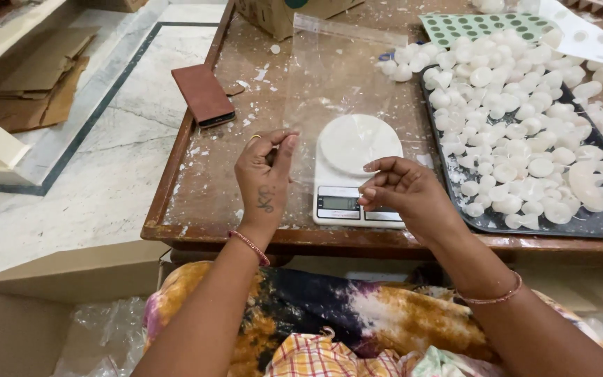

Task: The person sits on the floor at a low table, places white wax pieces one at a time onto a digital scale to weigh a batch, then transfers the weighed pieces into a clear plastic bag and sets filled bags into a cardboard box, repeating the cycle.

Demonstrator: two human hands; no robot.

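Both hands, left hand and right hand, pinch the clear plastic bag; I barely trace its edges over the white digital scale on the desk.

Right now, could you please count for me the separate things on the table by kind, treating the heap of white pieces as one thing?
Clear plastic bag, held by the left hand and the right hand: 1
White kitchen scale: 1
Black tray: 1
Heap of white pieces: 1
Brown wallet: 1
Green dotted sheet: 1
Cardboard box: 1
Total: 7
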